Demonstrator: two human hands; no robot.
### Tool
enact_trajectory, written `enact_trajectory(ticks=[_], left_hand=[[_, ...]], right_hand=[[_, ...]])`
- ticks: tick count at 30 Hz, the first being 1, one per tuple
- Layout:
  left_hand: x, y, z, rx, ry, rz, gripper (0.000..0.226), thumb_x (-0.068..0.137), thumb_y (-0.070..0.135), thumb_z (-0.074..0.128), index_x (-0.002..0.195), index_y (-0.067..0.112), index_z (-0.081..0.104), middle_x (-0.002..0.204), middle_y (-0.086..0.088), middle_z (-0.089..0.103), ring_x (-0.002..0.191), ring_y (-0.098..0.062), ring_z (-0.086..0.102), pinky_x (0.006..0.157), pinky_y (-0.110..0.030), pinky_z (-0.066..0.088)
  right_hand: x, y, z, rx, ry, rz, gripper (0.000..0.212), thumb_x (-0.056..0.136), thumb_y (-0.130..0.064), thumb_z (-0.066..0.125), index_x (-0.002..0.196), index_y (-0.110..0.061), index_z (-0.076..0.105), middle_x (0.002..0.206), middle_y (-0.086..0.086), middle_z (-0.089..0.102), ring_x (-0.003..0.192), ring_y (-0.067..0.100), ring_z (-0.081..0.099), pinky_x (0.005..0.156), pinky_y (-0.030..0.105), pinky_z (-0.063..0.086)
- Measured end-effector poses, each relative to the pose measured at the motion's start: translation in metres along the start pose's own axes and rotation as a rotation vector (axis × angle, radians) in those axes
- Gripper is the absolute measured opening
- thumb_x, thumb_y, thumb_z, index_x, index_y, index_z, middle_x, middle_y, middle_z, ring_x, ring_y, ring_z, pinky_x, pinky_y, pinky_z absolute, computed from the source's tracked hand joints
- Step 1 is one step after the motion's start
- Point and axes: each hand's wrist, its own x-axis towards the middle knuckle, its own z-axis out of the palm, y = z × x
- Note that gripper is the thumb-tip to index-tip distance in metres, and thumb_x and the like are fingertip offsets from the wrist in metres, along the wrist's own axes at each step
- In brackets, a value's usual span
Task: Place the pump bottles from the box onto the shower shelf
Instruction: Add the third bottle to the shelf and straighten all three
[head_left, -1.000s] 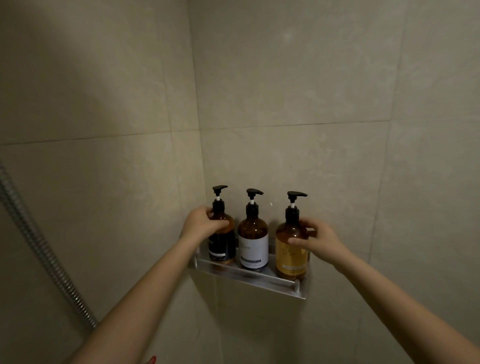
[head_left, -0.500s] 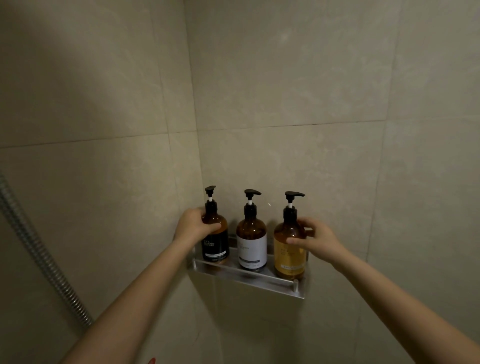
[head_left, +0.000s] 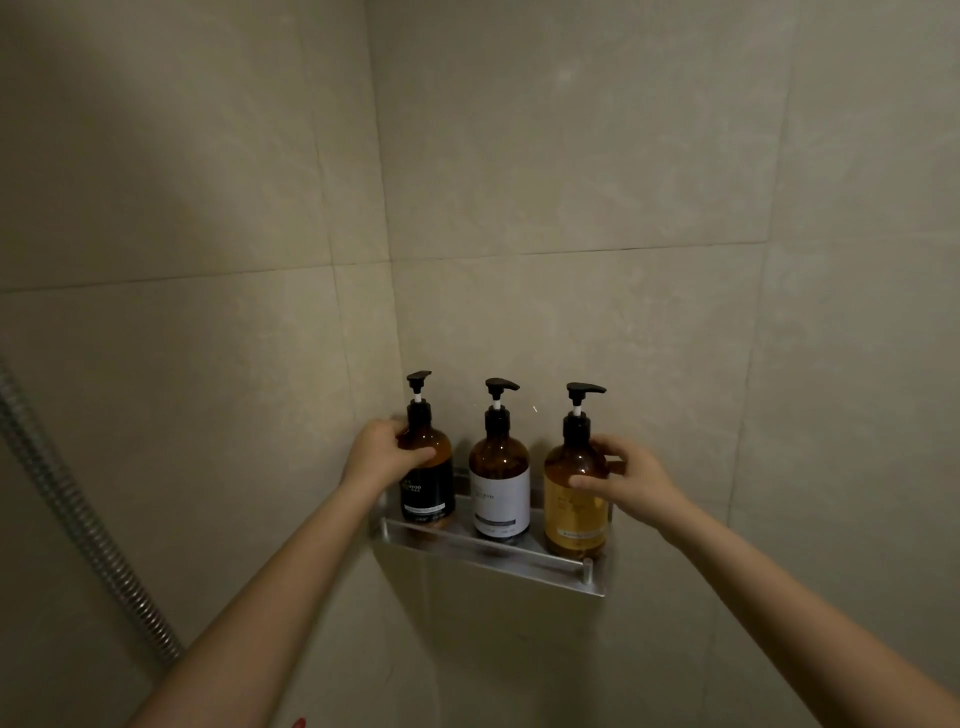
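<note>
left hand (head_left: 382, 453) grip holds black-label bottle (head_left: 427, 467) | right hand (head_left: 631, 480) grip holds yellow-label bottle (head_left: 575, 493) | white-label bottle (head_left: 500, 475) between | all upright on shelf (head_left: 498, 564)

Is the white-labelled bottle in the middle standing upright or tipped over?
Upright. The white-labelled bottle stands on the shelf, pump straight above its base; neither hand touches it.

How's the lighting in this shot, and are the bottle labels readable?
Head view: dim and warm, with a shadow across the upper left wall; wide-angle bending at the edges; print on the black label bottle, white label bottle and yellow label bottle is too soft to read.
</note>
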Motion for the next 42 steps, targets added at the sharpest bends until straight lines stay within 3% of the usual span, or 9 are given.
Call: enact_trajectory(ticks=[2, 6, 10, 16, 22, 29, 31, 34, 42], left_hand=[[-0.014, 0.004, 0.002, -0.025, 0.165, -0.026, 0.063, 0.073, 0.039, 0.071, 0.128, 0.014, 0.052, 0.125, -0.006, 0.059, 0.108, -0.023, 0.059, 0.081, -0.031, 0.049], [-0.055, 0.031, 0.025, -0.152, 0.460, 0.166, 0.047, 0.077, 0.040, 0.063, 0.121, 0.024, 0.056, 0.113, 0.002, 0.059, 0.097, -0.013, 0.060, 0.077, -0.030, 0.052], [-0.077, 0.054, 0.060, -0.125, 0.341, 0.204, 0.061, 0.074, 0.039, 0.072, 0.127, 0.015, 0.054, 0.125, -0.001, 0.057, 0.115, -0.018, 0.054, 0.094, -0.033, 0.047], [-0.077, 0.055, 0.079, -0.168, 0.189, 0.220, 0.061, 0.069, 0.037, 0.077, 0.123, 0.022, 0.054, 0.116, 0.009, 0.060, 0.109, -0.010, 0.056, 0.085, -0.017, 0.043], [-0.074, 0.047, 0.072, -0.180, 0.199, 0.253, 0.053, 0.066, 0.032, 0.079, 0.115, 0.026, 0.059, 0.102, 0.014, 0.063, 0.096, -0.002, 0.055, 0.075, -0.013, 0.036], [-0.091, 0.056, 0.078, -0.207, 0.352, 0.249, 0.058, 0.076, 0.030, 0.072, 0.128, 0.019, 0.050, 0.129, 0.005, 0.051, 0.119, -0.011, 0.048, 0.092, -0.010, 0.033], [-0.100, 0.063, 0.081, -0.258, 0.388, 0.317, 0.049, 0.080, 0.025, 0.067, 0.126, 0.023, 0.051, 0.128, 0.005, 0.052, 0.116, -0.007, 0.049, 0.089, -0.007, 0.033], [-0.103, 0.080, 0.085, -0.330, 0.201, 0.359, 0.046, 0.081, 0.028, 0.065, 0.124, 0.029, 0.052, 0.125, 0.008, 0.055, 0.109, -0.001, 0.051, 0.084, -0.014, 0.042], [-0.084, 0.107, 0.092, -0.286, -0.068, 0.330, 0.064, 0.073, 0.039, 0.072, 0.131, 0.022, 0.050, 0.130, 0.002, 0.058, 0.120, -0.012, 0.052, 0.095, -0.031, 0.048]], right_hand=[[0.000, 0.000, -0.002, -0.013, -0.004, -0.004, 0.066, 0.072, -0.029, 0.079, 0.130, -0.017, 0.050, 0.129, 0.004, 0.056, 0.118, 0.023, 0.053, 0.094, 0.037, 0.045], [0.000, -0.002, -0.004, -0.022, -0.007, 0.004, 0.068, 0.071, -0.031, 0.079, 0.131, -0.017, 0.049, 0.131, 0.004, 0.055, 0.119, 0.023, 0.052, 0.095, 0.035, 0.044], [-0.001, -0.004, -0.002, 0.005, 0.002, -0.010, 0.064, 0.073, -0.027, 0.078, 0.130, -0.017, 0.050, 0.127, 0.003, 0.057, 0.115, 0.018, 0.053, 0.090, 0.029, 0.042], [0.001, -0.005, -0.002, 0.008, -0.005, -0.027, 0.059, 0.073, -0.024, 0.078, 0.127, -0.019, 0.054, 0.115, -0.001, 0.061, 0.104, 0.013, 0.055, 0.087, 0.026, 0.043], [0.001, 0.000, 0.001, 0.005, 0.009, -0.005, 0.066, 0.072, -0.028, 0.078, 0.132, -0.019, 0.050, 0.127, 0.002, 0.059, 0.117, 0.020, 0.054, 0.096, 0.033, 0.044], [0.002, -0.007, -0.021, -0.030, -0.075, 0.013, 0.074, 0.072, -0.025, 0.079, 0.136, -0.018, 0.045, 0.131, 0.007, 0.053, 0.118, 0.023, 0.052, 0.092, 0.031, 0.045], [0.008, -0.017, -0.043, 0.023, 0.031, 0.000, 0.060, 0.075, -0.018, 0.076, 0.130, -0.017, 0.051, 0.123, 0.010, 0.057, 0.108, 0.023, 0.057, 0.087, 0.032, 0.049], [0.018, -0.041, -0.079, 0.061, 0.152, -0.089, 0.029, 0.082, -0.014, 0.067, 0.110, -0.018, 0.063, 0.102, 0.008, 0.066, 0.088, 0.018, 0.060, 0.069, 0.025, 0.049], [0.041, -0.104, -0.076, -0.340, -0.189, -0.167, 0.027, 0.091, -0.022, 0.057, 0.117, -0.022, 0.065, 0.102, -0.006, 0.061, 0.084, 0.009, 0.060, 0.057, 0.017, 0.047]])
